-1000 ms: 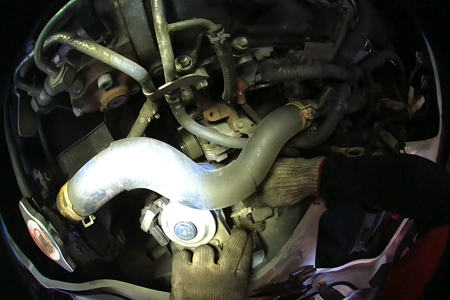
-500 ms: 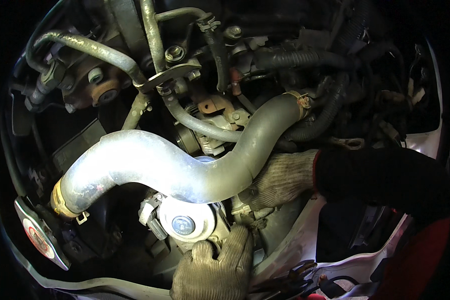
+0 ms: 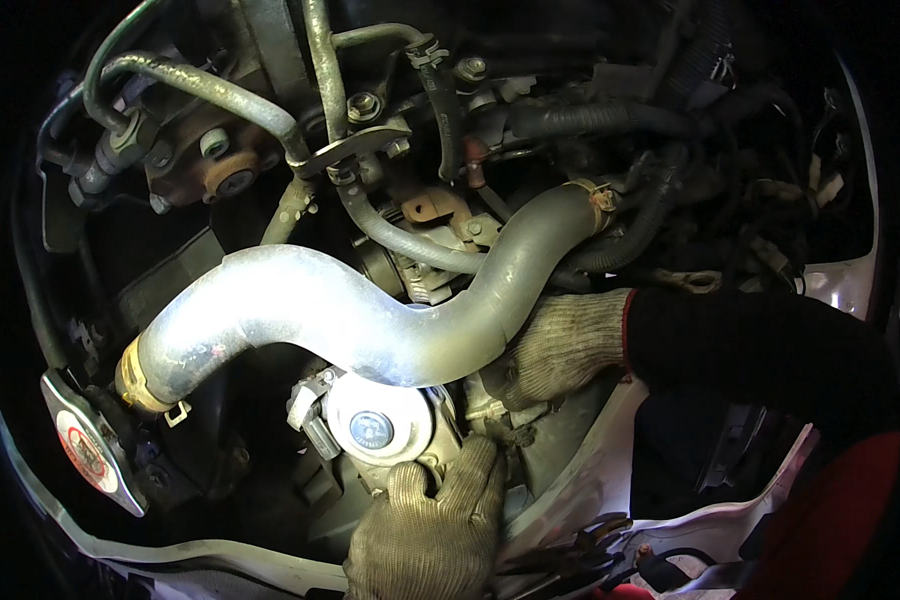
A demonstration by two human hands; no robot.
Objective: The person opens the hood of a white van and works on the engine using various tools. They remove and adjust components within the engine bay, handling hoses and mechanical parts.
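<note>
**Both gloved hands deep under the big hose**

Down in the engine bay, the round silver housing [image 3: 378,422] with its blue-grey centre cap sits low in the middle, tucked just beneath the sag of the large grey radiator hose [image 3: 370,320]. The left hand [image 3: 425,535] comes up from the lower edge, gloved fingers spread and pressing against the housing's underside and right flank, bracing more than clenching. The right hand [image 3: 560,345] reaches in from the right, its fingers curled down behind the hose near the small clamp [image 3: 485,410]; whether they grip anything there, I can't tell.

This reads as feeling for a fastener or connector beside the housing. The next move likely calls for fingertip work by touch.

Room is tight: hose directly overhead, the white body panel edge [image 3: 580,480] crowding the lower right, the radiator cap [image 3: 88,450] well off left.
</note>
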